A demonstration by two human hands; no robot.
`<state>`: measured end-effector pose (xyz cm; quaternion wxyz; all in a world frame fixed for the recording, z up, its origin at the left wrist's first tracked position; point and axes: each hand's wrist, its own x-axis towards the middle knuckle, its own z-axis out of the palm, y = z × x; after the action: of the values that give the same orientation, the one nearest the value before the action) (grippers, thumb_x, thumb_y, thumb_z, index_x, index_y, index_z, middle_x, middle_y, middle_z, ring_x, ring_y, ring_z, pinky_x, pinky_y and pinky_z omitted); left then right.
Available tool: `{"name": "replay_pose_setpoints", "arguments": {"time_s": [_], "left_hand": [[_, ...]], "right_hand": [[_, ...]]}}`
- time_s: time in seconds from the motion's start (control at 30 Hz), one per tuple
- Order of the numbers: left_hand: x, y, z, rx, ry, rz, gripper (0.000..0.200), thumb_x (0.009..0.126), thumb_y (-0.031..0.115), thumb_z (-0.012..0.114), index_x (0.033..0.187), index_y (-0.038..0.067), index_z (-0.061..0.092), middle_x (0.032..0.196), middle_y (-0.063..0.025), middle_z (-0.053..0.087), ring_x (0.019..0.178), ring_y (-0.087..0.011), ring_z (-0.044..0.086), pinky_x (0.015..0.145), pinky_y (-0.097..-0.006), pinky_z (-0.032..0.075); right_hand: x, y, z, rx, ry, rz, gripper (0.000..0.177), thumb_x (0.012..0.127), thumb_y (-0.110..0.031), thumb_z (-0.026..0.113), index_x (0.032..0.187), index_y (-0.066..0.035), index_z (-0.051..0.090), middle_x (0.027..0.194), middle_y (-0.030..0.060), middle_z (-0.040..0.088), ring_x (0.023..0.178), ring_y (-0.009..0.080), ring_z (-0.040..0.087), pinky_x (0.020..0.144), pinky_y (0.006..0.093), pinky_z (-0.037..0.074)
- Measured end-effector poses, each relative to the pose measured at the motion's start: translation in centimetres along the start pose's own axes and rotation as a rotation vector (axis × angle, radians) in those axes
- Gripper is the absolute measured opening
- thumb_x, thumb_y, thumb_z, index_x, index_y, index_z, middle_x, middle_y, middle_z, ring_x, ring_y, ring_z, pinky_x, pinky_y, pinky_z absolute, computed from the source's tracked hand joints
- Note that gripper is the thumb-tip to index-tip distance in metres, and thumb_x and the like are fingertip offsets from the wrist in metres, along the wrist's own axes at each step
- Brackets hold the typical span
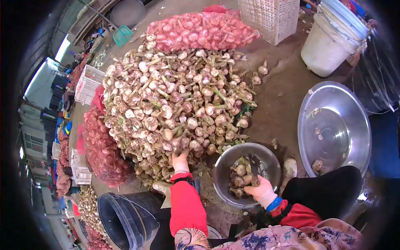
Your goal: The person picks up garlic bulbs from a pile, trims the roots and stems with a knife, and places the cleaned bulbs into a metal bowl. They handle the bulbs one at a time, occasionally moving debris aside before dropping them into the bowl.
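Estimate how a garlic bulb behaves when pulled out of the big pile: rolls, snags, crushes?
Probably light and firm: the garlic bulbs look dry and papery. Likely to snag, since stalks cross all through the pile. Neighbours may tumble where the left hand digs at the sloped edge.

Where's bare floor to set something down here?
Bare: floor between garlic pile, basin and white bucket. Basin nearly empty. Crowded: sacks left of pile, left hand in it, bowl under right hand gripping a tool.
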<state>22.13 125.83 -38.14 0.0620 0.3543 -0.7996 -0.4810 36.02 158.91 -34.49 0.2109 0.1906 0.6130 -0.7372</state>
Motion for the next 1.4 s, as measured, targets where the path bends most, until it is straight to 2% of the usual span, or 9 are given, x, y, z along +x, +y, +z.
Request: {"name": "replay_pose_setpoints", "arguments": {"time_s": [0.13, 0.33, 0.5, 0.6, 0.73, 0.8, 0.97, 1.17, 1.4], "left_hand": [[0.5, -0.1, 1.2, -0.31, -0.151, 0.072, 0.062, 0.071, 0.02, 0.076, 0.122, -0.005, 0.054, 0.114, -0.015, 0.063, 0.1, -0.0239, 0.059, 0.091, -0.0334, 0.043], [3.8, 0.9, 2.4, 0.559, -0.032, -0.294, 0.076, 0.057, 0.041, 0.081, 0.113, -0.007, 0.06, 0.114, -0.0175, 0.064, 0.105, -0.0246, 0.061, 0.09, -0.034, 0.046], [-0.6, -1.4, 1.2, -0.085, -0.269, -0.362, 0.043, 0.073, 0.023, 0.071, 0.105, -0.005, 0.065, 0.098, -0.0087, 0.067, 0.086, -0.0169, 0.06, 0.075, -0.0313, 0.049], [-2.6, -9.9, 0.3, 0.511, -0.366, 0.349, 0.033, 0.075, 0.02, 0.069, 0.096, -0.005, 0.066, 0.089, -0.0068, 0.067, 0.077, -0.0194, 0.061, 0.067, -0.034, 0.049], [-6.5, -8.0, 0.6, 0.298, -0.044, 0.356, 0.027, 0.075, 0.018, 0.068, 0.093, -0.003, 0.067, 0.085, -0.0091, 0.066, 0.077, -0.0223, 0.061, 0.068, -0.0342, 0.048], [-6.5, -3.8, 0.4, -0.602, 0.229, -0.543, 0.026, 0.074, 0.012, 0.069, 0.097, 0.001, 0.067, 0.088, -0.0108, 0.066, 0.081, -0.0223, 0.06, 0.072, -0.0324, 0.048], [-14.8, 0.4, -2.5, -0.178, -0.118, 0.17, 0.036, 0.075, 0.005, 0.067, 0.111, 0.005, 0.063, 0.096, -0.0092, 0.067, 0.083, -0.0185, 0.063, 0.073, -0.0289, 0.049], [-27.6, 6.9, -3.1, -0.206, -0.639, -0.045, 0.057, 0.075, 0.004, 0.071, 0.127, -0.003, 0.049, 0.108, -0.0076, 0.061, 0.094, -0.0133, 0.058, 0.081, -0.0255, 0.047], [-31.8, 7.3, -4.4, -0.313, -0.529, 0.009, 0.07, 0.063, -0.001, 0.076, 0.125, 0.0, 0.043, 0.109, -0.0079, 0.057, 0.093, -0.0165, 0.058, 0.08, -0.029, 0.05]], "right_hand": [[-3.0, -4.3, -0.6, 0.091, -0.052, -0.063, 0.027, 0.071, -0.005, 0.072, 0.096, -0.003, 0.064, 0.085, 0.0026, 0.066, 0.079, 0.0116, 0.059, 0.076, 0.0274, 0.048], [-3.4, -6.1, -0.2, 0.063, -0.052, 0.011, 0.023, 0.072, -0.002, 0.071, 0.093, -0.002, 0.062, 0.087, 0.0017, 0.065, 0.081, 0.0108, 0.058, 0.077, 0.0254, 0.047], [-2.2, -5.7, 1.1, 0.02, -0.066, 0.136, 0.025, 0.071, -0.004, 0.072, 0.095, -0.003, 0.063, 0.087, 0.0013, 0.064, 0.08, 0.0112, 0.058, 0.075, 0.0251, 0.047], [-1.9, -5.9, 1.3, 0.012, -0.054, 0.162, 0.025, 0.071, -0.006, 0.073, 0.094, -0.003, 0.063, 0.086, 0.0019, 0.064, 0.079, 0.0117, 0.059, 0.074, 0.0247, 0.047], [-2.2, -4.7, 0.7, 0.042, -0.076, 0.059, 0.025, 0.071, -0.005, 0.072, 0.093, -0.003, 0.063, 0.08, 0.0028, 0.064, 0.072, 0.0124, 0.059, 0.068, 0.0261, 0.048], [-2.8, -5.8, 0.4, 0.014, -0.07, 0.082, 0.023, 0.071, -0.004, 0.071, 0.093, -0.002, 0.063, 0.08, 0.0026, 0.064, 0.068, 0.0124, 0.058, 0.064, 0.0269, 0.048], [-3.6, -6.5, 0.6, 0.182, -0.121, -0.029, 0.039, 0.077, -0.007, 0.07, 0.114, -0.002, 0.06, 0.086, 0.0005, 0.064, 0.068, 0.0092, 0.056, 0.063, 0.0245, 0.046], [-4.7, -7.3, -0.9, 0.312, -0.546, -0.243, 0.028, 0.082, -0.008, 0.069, 0.109, -0.004, 0.062, 0.101, 0.0021, 0.065, 0.092, 0.0094, 0.058, 0.084, 0.0258, 0.046], [-7.1, -6.9, -1.4, 0.061, -0.593, -0.502, 0.03, 0.079, -0.003, 0.07, 0.107, -0.003, 0.061, 0.104, 0.0044, 0.06, 0.099, 0.0143, 0.057, 0.089, 0.0283, 0.044]]}}
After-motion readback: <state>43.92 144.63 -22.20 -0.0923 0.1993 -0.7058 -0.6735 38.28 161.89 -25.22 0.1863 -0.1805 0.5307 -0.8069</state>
